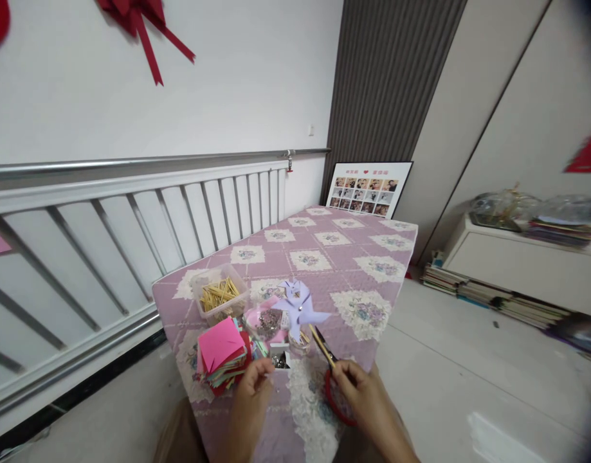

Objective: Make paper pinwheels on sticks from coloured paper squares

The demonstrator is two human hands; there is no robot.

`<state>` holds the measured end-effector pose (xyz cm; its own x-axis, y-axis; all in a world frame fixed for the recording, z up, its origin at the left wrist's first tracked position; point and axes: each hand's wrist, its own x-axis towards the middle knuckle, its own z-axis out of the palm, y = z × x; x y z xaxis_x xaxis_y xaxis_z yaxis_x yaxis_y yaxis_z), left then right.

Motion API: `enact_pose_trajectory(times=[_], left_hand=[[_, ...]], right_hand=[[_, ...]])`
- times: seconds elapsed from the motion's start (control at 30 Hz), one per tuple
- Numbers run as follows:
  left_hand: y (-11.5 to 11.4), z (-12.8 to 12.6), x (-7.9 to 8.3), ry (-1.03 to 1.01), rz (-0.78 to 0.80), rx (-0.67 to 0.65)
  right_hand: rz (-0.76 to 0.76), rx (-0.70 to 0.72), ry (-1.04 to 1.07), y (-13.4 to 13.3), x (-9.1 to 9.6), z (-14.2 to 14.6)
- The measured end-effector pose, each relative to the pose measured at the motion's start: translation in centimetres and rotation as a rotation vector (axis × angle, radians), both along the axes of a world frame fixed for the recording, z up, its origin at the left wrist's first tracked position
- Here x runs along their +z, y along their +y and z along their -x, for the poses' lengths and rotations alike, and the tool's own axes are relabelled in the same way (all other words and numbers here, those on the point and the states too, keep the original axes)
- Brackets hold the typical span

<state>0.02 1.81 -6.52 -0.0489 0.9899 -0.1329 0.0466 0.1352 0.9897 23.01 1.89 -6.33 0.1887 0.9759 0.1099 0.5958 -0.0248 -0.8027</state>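
Two hands are seen in the head view. A thin stick [321, 344] is pinched in the right hand [347, 378], with a purple pinwheel [302, 308] seen at its far end. Red-handled scissors [330, 397] are partly covered. The left hand's [256, 379] fingertips are held narrowly beside a small box [278, 359]; their contents cannot be told.
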Motion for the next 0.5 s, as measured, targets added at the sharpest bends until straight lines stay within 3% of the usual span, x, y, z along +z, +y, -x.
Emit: enact_pose_trajectory(times=[0.1,0.2,0.33,0.5], left_hand=[[0.0,0.5,-3.8,0.454,-0.115,-0.098],[-0.4,1.0,-6.4,0.749,-0.308,-0.239],[-0.4,1.2,-7.5,0.886,-0.401,-0.330],[0.3,1.1,-8.5,0.946,-0.423,-0.367]], right_hand=[[0.035,-0.077,-0.078,4.4,-0.2,-3.7],[0.115,-0.143,-0.161,8.8,-0.7,-6.7],[0.245,-0.168,-0.262,13.9,-0.9,-8.9],[0.339,-0.152,-0.346,18.3,-1.2,-9.3]])
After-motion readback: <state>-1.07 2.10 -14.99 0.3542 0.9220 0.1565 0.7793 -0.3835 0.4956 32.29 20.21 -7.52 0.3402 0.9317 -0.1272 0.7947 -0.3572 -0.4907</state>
